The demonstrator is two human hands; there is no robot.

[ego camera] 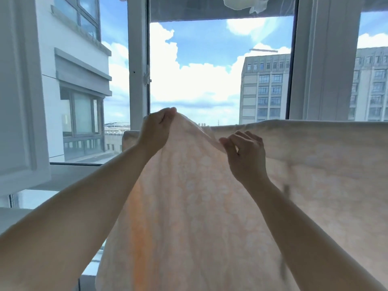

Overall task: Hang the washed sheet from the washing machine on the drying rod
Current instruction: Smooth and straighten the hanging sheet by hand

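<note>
A pale peach sheet (199, 206) with a faint white dot pattern hangs in front of me, its top edge running level off to the right. The drying rod is hidden under that draped edge. My left hand (156, 131) grips a raised bunch of the sheet's top edge, lifting it into a peak. My right hand (245, 156) pinches the sheet's edge between thumb and fingers, a little lower and to the right. Both arms reach up and forward.
A large window (220, 70) with white frames stands right behind the sheet, showing sky and buildings. An open window sash (21, 91) juts in at the left. A white cloth (245, 4) hangs at the top edge of view.
</note>
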